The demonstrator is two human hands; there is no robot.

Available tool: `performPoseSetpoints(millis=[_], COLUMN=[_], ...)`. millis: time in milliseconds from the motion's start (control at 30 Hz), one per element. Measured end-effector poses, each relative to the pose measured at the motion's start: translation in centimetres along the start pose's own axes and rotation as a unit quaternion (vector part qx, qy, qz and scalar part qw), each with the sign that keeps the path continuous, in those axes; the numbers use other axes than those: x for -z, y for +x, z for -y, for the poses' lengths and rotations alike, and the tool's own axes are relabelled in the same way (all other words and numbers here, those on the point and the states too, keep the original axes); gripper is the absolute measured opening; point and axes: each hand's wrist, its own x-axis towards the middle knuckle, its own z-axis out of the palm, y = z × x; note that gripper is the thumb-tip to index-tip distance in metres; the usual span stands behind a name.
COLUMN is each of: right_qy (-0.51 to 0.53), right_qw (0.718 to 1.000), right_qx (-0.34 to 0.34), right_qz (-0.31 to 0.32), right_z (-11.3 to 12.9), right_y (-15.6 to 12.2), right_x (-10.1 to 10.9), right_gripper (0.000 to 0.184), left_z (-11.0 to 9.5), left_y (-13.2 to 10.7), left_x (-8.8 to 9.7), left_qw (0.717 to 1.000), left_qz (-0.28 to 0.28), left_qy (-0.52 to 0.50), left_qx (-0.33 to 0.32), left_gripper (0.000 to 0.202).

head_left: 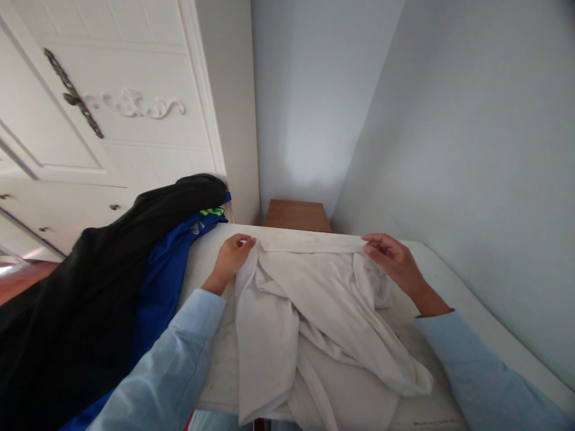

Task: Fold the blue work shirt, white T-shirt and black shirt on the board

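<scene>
An off-white garment (323, 287) lies crumpled on the white tabletop (220, 353), a straight band along its far edge. Two long tube-like parts, legs or sleeves, trail from it towards me, and one hangs over the near edge. I cannot tell its exact kind. My left hand (232, 258) pinches the band's left end between thumb and fingers. At the other end, my right hand (393, 263) is closed on the band's right corner. The band is stretched nearly straight between both hands. A bunched, ruffled bit of cloth (381, 287) sits beneath my right hand.
Black clothing (99, 263) and blue clothing (164, 287) are heaped at the left, beside the table. A white cabinet (135, 72) with dark metal handles stands behind them. Beyond the table's far edge is a brown wooden piece (296, 215). A pale wall (471, 149) runs along the right.
</scene>
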Motion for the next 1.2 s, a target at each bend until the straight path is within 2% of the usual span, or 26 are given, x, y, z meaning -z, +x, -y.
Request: performPoseSetpoints(millis=[33, 100, 167, 200, 233, 300, 333, 400, 467, 500, 567, 633, 700, 767, 833, 933, 1033, 1100, 1200], right_qy=[0.028, 0.038, -0.006, -0.029, -0.044, -0.037, -0.012, 0.082, 0.226, 0.300, 0.414, 0.458, 0.442, 0.395, 0.351, 0.334, 0.312, 0.288, 0.275], right_qw=[0.995, 0.958, 0.918, 0.909, 0.907, 0.916, 0.923, 0.939, 0.943, 0.934, 0.898, 0.867, 0.863, 0.883, 0.908, 0.923, 0.929, 0.936, 0.938], right_qx=[0.000, 0.030, 0.083, 0.106, 0.118, 0.105, 0.083, 0.010, -0.077, -0.112, -0.149, -0.166, -0.191, -0.198, -0.185, -0.181, -0.197, -0.201, -0.199], right_qz=[0.098, 0.283, 0.388, 0.403, 0.403, 0.386, 0.374, 0.334, 0.231, 0.156, 0.001, -0.105, -0.151, -0.158, -0.137, -0.064, 0.002, 0.031, 0.067], right_z=[0.9, 2.7, 4.1, 4.5, 4.8, 5.2, 5.2, 5.3, 5.0, 4.7, 3.5, 1.5, -0.8, -2.5, -2.9, -0.9, 1.8, 2.8, 2.8], right_y=[-0.5, -1.6, -2.7, -3.2, -3.6, -3.9, -4.0, -3.8, -3.3, -2.9, -2.0, -1.0, -0.2, 0.2, 0.1, -0.6, -1.6, -2.2, -2.5], right_x=[-0.3, -1.1, -2.1, -2.5, -2.9, -3.3, -3.3, -3.0, -2.7, -2.5, -2.4, -2.2, -2.0, -1.7, -1.7, -2.5, -3.9, -4.8, -5.6], right_gripper=[0.039, 0.051, 0.068, 0.070, 0.064, 0.039, 0.031, 0.026, 0.024, 0.023, 0.018, 0.016, 0.010, 0.008, 0.009, 0.015, 0.022, 0.023, 0.024], left_z=[0.1, 0.1, -0.1, -0.3, -0.4, -0.6, -0.7, -0.8, -0.8, -0.8, -0.9, -1.0, -1.1, -1.0, -0.8, -0.4, -0.4, -1.0, -3.1], left_y=[0.0, -0.1, -0.3, -0.4, -0.4, -0.5, -0.5, -0.6, -0.8, -0.9, -1.1, -1.3, -1.4, -1.4, -1.3, -1.1, -0.8, -1.0, -2.1], left_x=[-0.1, -0.3, -0.5, -0.6, -0.7, -0.8, -0.8, -0.9, -0.9, -0.9, -1.0, -1.1, -1.2, -1.3, -1.4, -1.5, -1.4, -1.2, -0.3], left_qw=[0.999, 0.992, 0.977, 0.970, 0.966, 0.961, 0.960, 0.961, 0.963, 0.965, 0.967, 0.970, 0.974, 0.979, 0.984, 0.988, 0.989, 0.982, 0.965], left_qz=[0.009, 0.032, 0.050, 0.052, 0.048, 0.036, 0.035, 0.041, 0.054, 0.059, 0.068, 0.076, 0.083, 0.088, 0.087, 0.069, 0.027, -0.001, -0.049], left_qy=[-0.037, -0.125, -0.209, -0.237, -0.256, -0.273, -0.276, -0.274, -0.261, -0.254, -0.241, -0.227, -0.207, -0.181, -0.158, -0.135, -0.119, -0.123, -0.164], left_qx=[0.008, 0.011, 0.004, 0.002, 0.001, 0.002, 0.005, 0.016, 0.030, 0.037, 0.041, 0.040, 0.037, 0.027, 0.008, -0.026, -0.086, -0.141, -0.198], left_gripper=[0.043, 0.061, 0.077, 0.084, 0.088, 0.094, 0.096, 0.099, 0.102, 0.103, 0.103, 0.094, 0.084, 0.079, 0.077, 0.068, 0.050, 0.039, 0.029])
